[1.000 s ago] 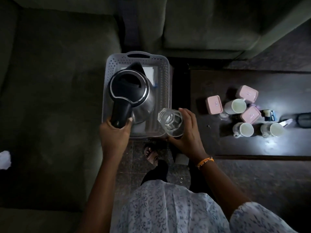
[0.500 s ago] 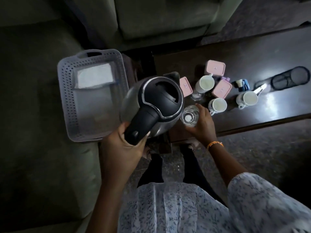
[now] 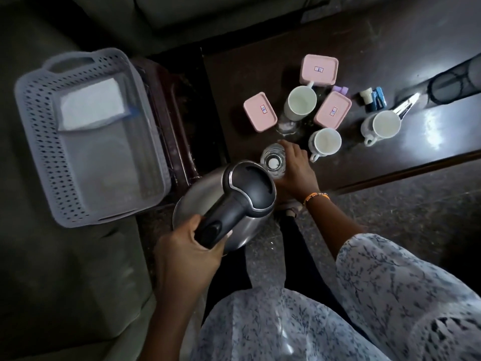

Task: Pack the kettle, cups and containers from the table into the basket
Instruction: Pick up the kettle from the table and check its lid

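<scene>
My left hand grips the black handle of the steel kettle, which hangs in the air between the basket and the table, near the table's left front corner. My right hand holds a clear glass standing upright at the table's front edge, just beyond the kettle lid. The grey perforated basket sits on the sofa at the left, with a white folded cloth inside. On the dark table stand three white cups and three pink lidded containers.
A second clear glass stands between the containers. A black mesh holder lies on its side at the table's right, with small blue and white items and a shiny utensil beside it. A dark side table stands between basket and table.
The kettle left the basket and swung right toward the table, then came nearer to me. My right hand carried the glass to the table's front edge and still holds it there.
</scene>
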Demonstrator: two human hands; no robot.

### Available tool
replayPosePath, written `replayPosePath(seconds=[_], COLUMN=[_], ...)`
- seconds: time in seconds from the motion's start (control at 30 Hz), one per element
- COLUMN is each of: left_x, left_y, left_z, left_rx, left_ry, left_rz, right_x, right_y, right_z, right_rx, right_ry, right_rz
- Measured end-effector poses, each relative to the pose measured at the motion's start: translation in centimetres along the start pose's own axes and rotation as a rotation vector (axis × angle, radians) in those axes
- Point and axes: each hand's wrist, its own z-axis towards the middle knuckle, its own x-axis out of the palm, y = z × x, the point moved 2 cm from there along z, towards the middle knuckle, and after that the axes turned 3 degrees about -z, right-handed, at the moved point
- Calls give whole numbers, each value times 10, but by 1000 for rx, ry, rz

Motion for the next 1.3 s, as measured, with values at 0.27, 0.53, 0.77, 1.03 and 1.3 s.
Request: replayPosePath(seconds=[0.27,0.53,0.77,1.03,1.3], left_x=[20,38,54,52,53], left_y=[-20,-39,-45,-46,-48], left_z=[-5,-4,3,14,25], left_rx=[-6,36,-24,-60,-61], left_ry=[56,188,157,174,182], left_rz=[-76,-110,-69,-58,-21], right_x=[-16,-13,-17,-21,-25], right_y=[-20,-33,-41,-44,-47], right_z=[-18,-34,-31,-30,-30], right_rx=[19,88,90,85,86], right_ry=[42,186,225,282,303], right_rz=[191,142,83,19,-9])
